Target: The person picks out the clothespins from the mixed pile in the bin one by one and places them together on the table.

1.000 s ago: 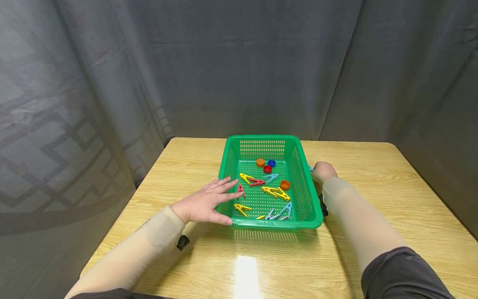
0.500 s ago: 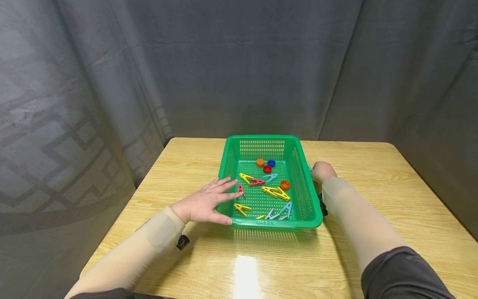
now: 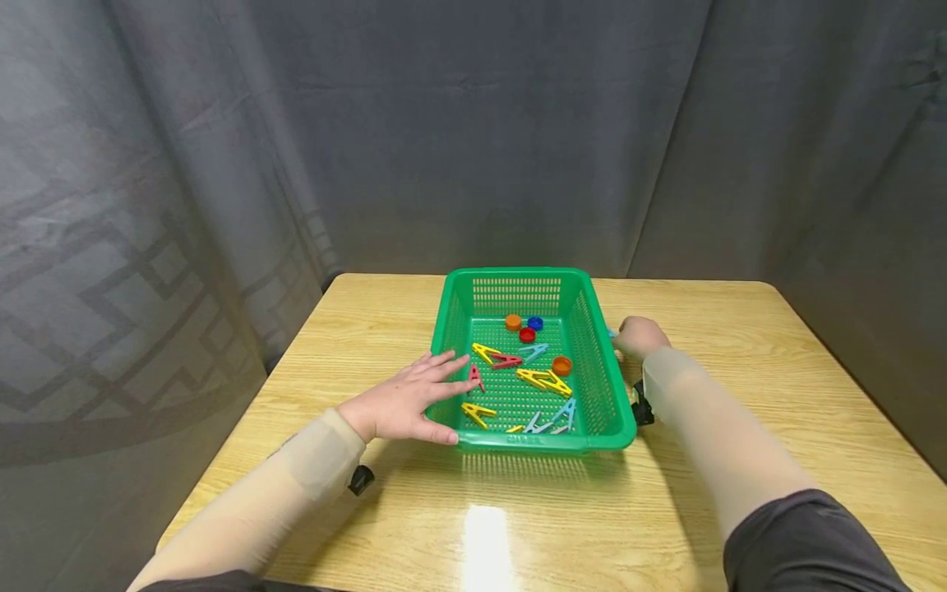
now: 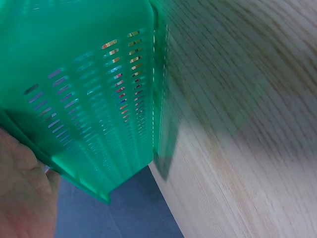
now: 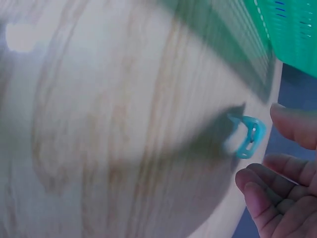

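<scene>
A green plastic basket (image 3: 521, 441) stands in the middle of the table. Spread across its left rim lies my left hand (image 3: 414, 403), fingers reaching over the inside; the left wrist view shows the palm side against the rim (image 4: 29, 141). Beyond the basket's right wall is my right hand (image 3: 642, 335). In the right wrist view, that hand (image 5: 282, 193) has its thumb and loosely bent fingers apart, close to a light blue clothespin (image 5: 252, 138) on the table and not gripping it. The basket mostly hides this clothespin (image 3: 612, 332) in the head view.
Inside the basket are several clothespins, yellow (image 3: 478, 413), red (image 3: 506, 361) and light blue (image 3: 534, 352). Several round caps, orange (image 3: 561, 366), red (image 3: 527, 335) and blue (image 3: 535, 323), lie among them. The wooden table (image 3: 710, 329) ends at a grey curtain (image 3: 473, 164).
My right hand has shifted slightly to the right, away from the light blue clothespin. My left hand stays on the rim. The head view has turned a touch.
</scene>
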Available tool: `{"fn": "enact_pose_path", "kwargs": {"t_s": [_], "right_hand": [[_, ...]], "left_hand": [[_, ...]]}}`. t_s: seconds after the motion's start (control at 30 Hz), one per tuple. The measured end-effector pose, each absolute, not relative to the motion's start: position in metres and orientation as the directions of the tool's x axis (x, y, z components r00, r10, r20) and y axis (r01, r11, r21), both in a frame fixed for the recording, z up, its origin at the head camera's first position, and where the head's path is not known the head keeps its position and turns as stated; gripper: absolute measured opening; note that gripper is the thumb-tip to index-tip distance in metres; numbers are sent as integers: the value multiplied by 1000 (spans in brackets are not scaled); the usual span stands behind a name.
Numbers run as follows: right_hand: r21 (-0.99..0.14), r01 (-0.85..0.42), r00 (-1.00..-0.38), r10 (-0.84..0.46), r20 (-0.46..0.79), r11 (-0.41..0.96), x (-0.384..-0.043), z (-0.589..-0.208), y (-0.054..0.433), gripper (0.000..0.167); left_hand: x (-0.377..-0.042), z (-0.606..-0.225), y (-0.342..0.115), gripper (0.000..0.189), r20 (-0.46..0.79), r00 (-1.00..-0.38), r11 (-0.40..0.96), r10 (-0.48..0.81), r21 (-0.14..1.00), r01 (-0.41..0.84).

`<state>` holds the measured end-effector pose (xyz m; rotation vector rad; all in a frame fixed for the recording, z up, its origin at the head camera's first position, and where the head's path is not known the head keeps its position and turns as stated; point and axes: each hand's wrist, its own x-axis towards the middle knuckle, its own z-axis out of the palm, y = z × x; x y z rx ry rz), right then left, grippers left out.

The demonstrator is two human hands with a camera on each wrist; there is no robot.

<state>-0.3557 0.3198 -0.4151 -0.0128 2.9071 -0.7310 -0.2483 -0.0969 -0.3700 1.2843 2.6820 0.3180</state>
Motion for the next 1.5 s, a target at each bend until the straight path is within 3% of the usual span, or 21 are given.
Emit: {"fn": "enact_pose_path", "kwargs": {"t_s": [0.13, 0.47, 0.9, 1.23, 1.5], "right_hand": [[-448, 19, -989, -48, -137, 894, -354, -407, 320, 60], [-415, -7, -990, -65, -127, 910, -341, -374, 320, 59], [-443, -48, -996, -76, -47, 895, -338, -345, 331, 59], [-460, -106, -994, -88, 60, 882, -331, -314, 319, 51], [-486, -126, -992, -94, 89, 865, -327, -293, 309, 55]], "left_hand": [[-248, -369, -97, 82, -50, -624, 615, 780, 250, 748], [-248, -368, -96, 82, -26, -609, 596, 792, 243, 765], [-248, -369, -97, 82, -16, -607, 593, 795, 238, 770], [-248, -370, -96, 83, -28, -619, 607, 785, 240, 758], [-248, -370, -97, 83, -21, -613, 598, 790, 249, 762]]}}
